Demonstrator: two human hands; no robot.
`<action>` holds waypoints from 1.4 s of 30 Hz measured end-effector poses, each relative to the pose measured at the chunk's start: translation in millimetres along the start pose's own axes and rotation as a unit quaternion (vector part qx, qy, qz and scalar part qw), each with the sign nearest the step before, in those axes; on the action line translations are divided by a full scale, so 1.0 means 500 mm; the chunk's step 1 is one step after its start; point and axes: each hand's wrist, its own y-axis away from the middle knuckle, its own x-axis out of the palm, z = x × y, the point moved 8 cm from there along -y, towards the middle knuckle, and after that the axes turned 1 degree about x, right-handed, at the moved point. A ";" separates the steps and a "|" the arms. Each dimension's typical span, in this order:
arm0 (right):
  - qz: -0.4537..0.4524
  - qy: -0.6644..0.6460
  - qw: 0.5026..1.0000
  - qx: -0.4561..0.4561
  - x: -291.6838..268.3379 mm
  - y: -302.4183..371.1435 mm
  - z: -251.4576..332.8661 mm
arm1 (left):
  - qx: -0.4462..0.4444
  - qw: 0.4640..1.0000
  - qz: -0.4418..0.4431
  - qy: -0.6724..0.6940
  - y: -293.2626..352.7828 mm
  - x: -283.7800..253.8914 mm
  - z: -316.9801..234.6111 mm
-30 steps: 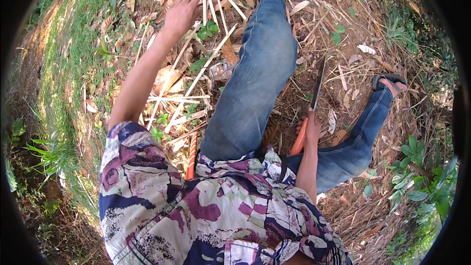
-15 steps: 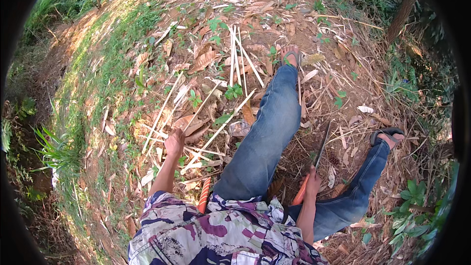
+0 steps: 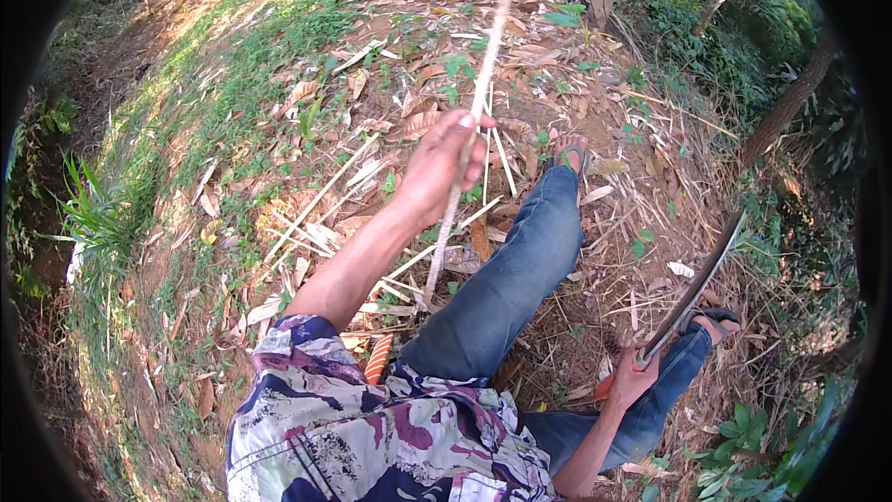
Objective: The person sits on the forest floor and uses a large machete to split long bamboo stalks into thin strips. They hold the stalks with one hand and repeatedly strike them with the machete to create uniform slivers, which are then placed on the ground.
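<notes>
My left hand (image 3: 435, 172) is raised in front of me, closed around a long, pale split-wood stick (image 3: 494, 51). The stick slants upward past the top of the view, and its lower end reaches down near my left knee. At the right, my right hand (image 3: 636, 376) grips a machete by its orange handle (image 3: 606, 387). Its dark, long blade (image 3: 695, 290) points up and away over my right lower leg. Several similar pale sticks (image 3: 325, 193) lie on the ground beyond my left forearm, partly hidden by it.
My jeans-clad legs (image 3: 502, 288) are spread, with sandals on the feet. An orange striped object (image 3: 378, 359) lies by my left hip. Dry leaves (image 3: 418, 125) cover the sloping ground. Tree trunks (image 3: 794, 98) and bushes stand at the right, and a grass clump (image 3: 88, 209) at the left.
My left hand has lifted a stick off the ground, moving up and to the right. My right hand has moved right and raised the machete. The view has shifted slightly.
</notes>
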 end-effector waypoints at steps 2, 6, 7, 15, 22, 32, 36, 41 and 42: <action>-0.008 0.030 0.999 -0.038 0.005 -0.031 0.106 | -0.053 0.993 0.096 0.043 0.009 0.129 0.018; 0.017 0.261 0.954 -0.146 0.029 -0.087 0.281 | -0.172 0.954 0.243 0.027 0.031 0.300 0.121; 0.021 0.287 0.945 -0.156 0.030 -0.101 0.291 | -0.196 0.948 0.249 0.037 0.035 0.329 0.147; 0.115 0.390 0.877 -0.257 0.013 -0.138 0.299 | -0.289 0.896 0.330 0.070 0.095 0.452 0.239; 0.133 0.413 0.833 -0.343 -0.004 -0.155 0.278 | -0.344 0.872 0.336 0.088 0.145 0.409 0.245; -0.099 0.462 0.877 -0.087 -0.250 -0.327 0.171 | -0.410 0.841 0.341 0.085 0.274 0.276 0.223; -0.120 0.422 0.896 -0.064 -0.291 -0.308 0.153 | -0.411 0.858 0.299 0.072 0.257 0.246 0.227; -0.037 0.426 0.892 -0.149 -0.199 -0.199 0.214 | -0.297 0.912 0.276 -0.063 0.185 0.250 0.256; -0.005 0.441 0.881 -0.170 -0.169 -0.172 0.234 | -0.239 0.921 0.282 -0.123 0.169 0.254 0.255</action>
